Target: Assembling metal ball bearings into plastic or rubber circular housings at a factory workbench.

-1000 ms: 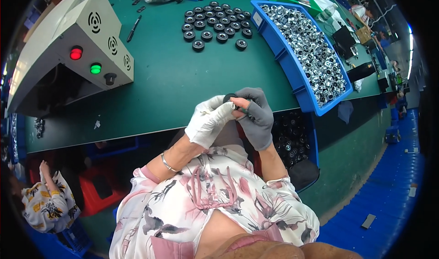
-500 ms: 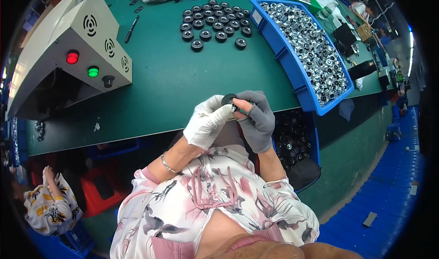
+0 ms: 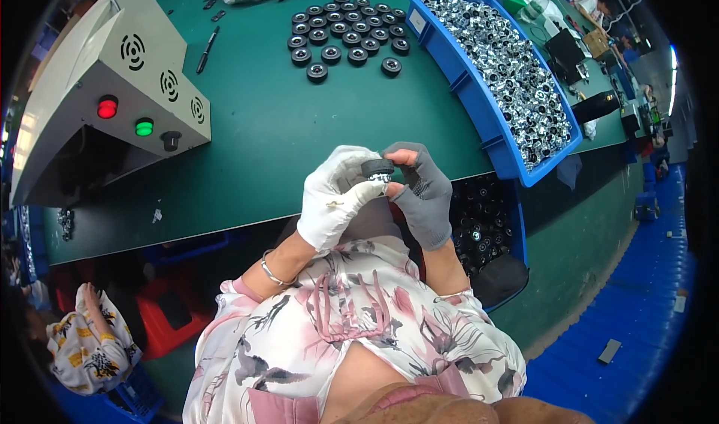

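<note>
Hands: my white-gloved left hand (image 3: 335, 203) and grey-gloved right hand (image 3: 424, 199) both pinch the small black-capped silver part (image 3: 378, 171), raised near my chest for a close look.
Table: green table (image 3: 299, 132), finished black round parts (image 3: 348, 34) grouped within reach.

open: green table (image 3: 299, 147) ahead | blocked: control box (image 3: 127, 87) left, blue bin (image 3: 479, 102) right
</note>
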`<action>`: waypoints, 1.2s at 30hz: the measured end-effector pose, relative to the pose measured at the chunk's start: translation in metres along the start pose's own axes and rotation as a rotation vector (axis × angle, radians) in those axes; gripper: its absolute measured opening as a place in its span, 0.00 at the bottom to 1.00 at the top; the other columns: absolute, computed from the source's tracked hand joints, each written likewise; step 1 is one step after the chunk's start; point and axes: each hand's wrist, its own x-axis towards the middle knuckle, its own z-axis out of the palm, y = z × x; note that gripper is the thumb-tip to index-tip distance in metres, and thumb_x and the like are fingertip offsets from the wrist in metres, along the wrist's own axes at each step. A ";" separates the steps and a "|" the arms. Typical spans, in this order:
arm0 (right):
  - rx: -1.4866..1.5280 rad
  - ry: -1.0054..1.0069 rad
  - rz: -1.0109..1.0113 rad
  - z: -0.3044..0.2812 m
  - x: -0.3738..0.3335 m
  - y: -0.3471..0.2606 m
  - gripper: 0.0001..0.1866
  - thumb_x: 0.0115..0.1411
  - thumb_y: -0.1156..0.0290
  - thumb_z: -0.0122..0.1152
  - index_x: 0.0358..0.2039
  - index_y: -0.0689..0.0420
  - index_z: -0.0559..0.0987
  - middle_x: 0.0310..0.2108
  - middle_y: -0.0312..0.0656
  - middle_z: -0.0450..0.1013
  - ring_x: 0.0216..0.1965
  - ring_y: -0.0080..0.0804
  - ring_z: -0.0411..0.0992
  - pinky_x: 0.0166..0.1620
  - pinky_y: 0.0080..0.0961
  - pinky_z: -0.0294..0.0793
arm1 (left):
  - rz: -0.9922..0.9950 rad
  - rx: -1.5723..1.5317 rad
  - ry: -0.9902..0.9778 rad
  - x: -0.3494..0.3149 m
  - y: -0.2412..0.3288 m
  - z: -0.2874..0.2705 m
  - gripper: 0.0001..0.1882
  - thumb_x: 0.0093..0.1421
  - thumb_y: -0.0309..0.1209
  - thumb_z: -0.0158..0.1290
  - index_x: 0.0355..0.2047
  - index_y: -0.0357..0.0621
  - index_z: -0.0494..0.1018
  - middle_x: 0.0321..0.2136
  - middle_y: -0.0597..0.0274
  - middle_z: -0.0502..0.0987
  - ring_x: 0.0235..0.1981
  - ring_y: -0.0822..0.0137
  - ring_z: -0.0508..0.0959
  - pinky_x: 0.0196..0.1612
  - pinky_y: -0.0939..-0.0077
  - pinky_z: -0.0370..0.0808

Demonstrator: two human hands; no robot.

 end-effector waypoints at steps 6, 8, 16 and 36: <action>0.151 -0.049 0.036 0.003 0.002 -0.004 0.23 0.56 0.63 0.74 0.43 0.63 0.74 0.43 0.40 0.71 0.44 0.25 0.69 0.49 0.22 0.69 | 0.257 0.221 -0.042 0.002 -0.007 -0.005 0.15 0.60 0.24 0.62 0.44 0.32 0.71 0.43 0.57 0.69 0.42 0.68 0.73 0.48 0.74 0.76; 0.176 -0.033 -0.014 0.007 0.002 -0.002 0.22 0.55 0.61 0.74 0.40 0.62 0.73 0.40 0.38 0.71 0.41 0.24 0.69 0.46 0.21 0.68 | 0.295 0.305 -0.049 0.000 -0.004 -0.003 0.14 0.60 0.25 0.62 0.43 0.33 0.71 0.42 0.57 0.69 0.41 0.69 0.72 0.46 0.76 0.75; 0.272 -0.014 -0.009 0.018 0.003 -0.006 0.21 0.55 0.64 0.75 0.40 0.62 0.74 0.39 0.37 0.70 0.41 0.23 0.68 0.46 0.19 0.68 | 0.426 0.139 0.034 0.000 0.008 0.009 0.13 0.59 0.22 0.61 0.42 0.33 0.72 0.38 0.59 0.71 0.38 0.69 0.74 0.44 0.75 0.72; 0.329 0.039 -0.038 0.035 0.000 -0.011 0.12 0.60 0.76 0.64 0.45 0.63 0.78 0.39 0.36 0.71 0.38 0.20 0.67 0.43 0.17 0.66 | 0.409 0.184 -0.026 0.007 0.011 -0.004 0.16 0.56 0.26 0.65 0.41 0.38 0.71 0.38 0.61 0.70 0.38 0.70 0.71 0.45 0.76 0.70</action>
